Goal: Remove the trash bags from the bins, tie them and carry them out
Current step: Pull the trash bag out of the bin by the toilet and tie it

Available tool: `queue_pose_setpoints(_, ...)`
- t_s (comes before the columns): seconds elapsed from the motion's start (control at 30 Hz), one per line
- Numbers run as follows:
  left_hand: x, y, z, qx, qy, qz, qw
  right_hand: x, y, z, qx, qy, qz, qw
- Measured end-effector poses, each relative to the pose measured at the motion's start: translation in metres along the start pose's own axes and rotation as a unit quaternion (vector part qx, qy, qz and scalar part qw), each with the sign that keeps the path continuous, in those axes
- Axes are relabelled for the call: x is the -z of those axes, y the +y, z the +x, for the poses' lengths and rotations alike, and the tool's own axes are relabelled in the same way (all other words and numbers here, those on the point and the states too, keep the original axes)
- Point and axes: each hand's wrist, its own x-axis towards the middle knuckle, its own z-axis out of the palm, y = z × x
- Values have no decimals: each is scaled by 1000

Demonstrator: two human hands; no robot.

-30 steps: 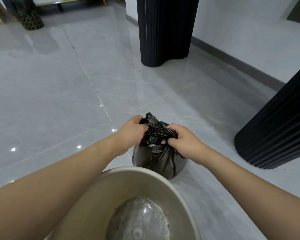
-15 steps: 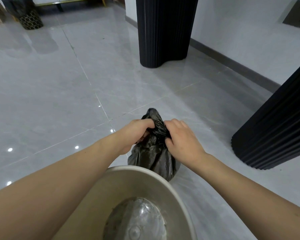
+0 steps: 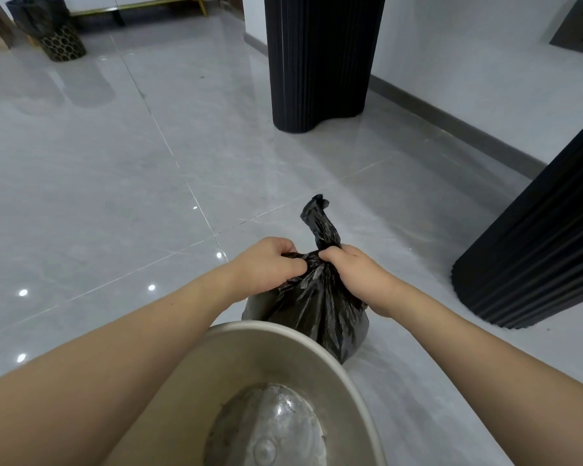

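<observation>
— Head view: what has changed?
— A twisted tail now stands up from the trash bag (image 3: 317, 307), where a second ago it was bunched low. Left hand (image 3: 270, 264) and right hand (image 3: 354, 274) both clench the neck.
— Where is it?
— On the floor (image 3: 115, 196), at 12 o'clock of the emptied bin (image 3: 317, 348); knotting looks underway.

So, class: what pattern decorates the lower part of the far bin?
A gold honeycomb pattern on black, on the far bin; head view.
</observation>
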Motion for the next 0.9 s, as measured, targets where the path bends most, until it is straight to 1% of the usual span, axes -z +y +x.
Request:
queue_pose_setpoints(0.1,0,0,-1,-21,20,24,999,4,0,-3,-38,-61,50,996)
queue_pose_setpoints(0.2,0,-3,0,-34,46,-8,998,6,-1,-4,-41,-90,58,993)
queue_pose_setpoints(0.3,2,-7,3,-51,87,-14,995,5,0,-2,-42,-83,104,990)
queue_pose_setpoints(0.37,2,-6,3,-58,87,-3,995,4,0,-1,-54,-71,125,988)
queue_pose_setpoints(0.47,1,-4,2,-46,55,16,997,4,1,-2,-85,-52,139,985)
queue_pose_setpoints(0.57,4,-2,1,-25,1,-29,999,5,0,-4,-97,-47,148,983)
queue_pose_setpoints(0.6,4,-1,0,-26,2,-22,999,5,-1,-4,-96,-49,150,983)
queue_pose_setpoints(0.63,3,0,0,-35,16,7,999,4,-2,-5,-96,-52,148,983)
queue_pose_setpoints(0.67,2,0,0,-46,47,58,996,4,-2,-5,-94,-56,139,984)
queue_pose_setpoints(0.7,2,-1,0,-68,91,128,985,3,-2,-5,-93,-59,125,986)
queue_pose_setpoints(0.73,2,-2,-1,-110,141,213,961,3,-2,-4,-93,-62,114,987)
queue_pose_setpoints(0.8,3,-8,-1,-228,212,360,879,3,0,-4,-103,-66,102,987)
queue_pose_setpoints(0.83,4,-11,-1,-285,225,398,843,3,1,-3,-110,-73,101,986)
queue_pose_setpoints(0.87,7,-12,-1,-336,230,410,816,4,2,-4,-116,-81,103,985)
queue_pose_setpoints(0.9,9,-11,-2,-377,225,413,798,5,2,-4,-121,-88,104,983)
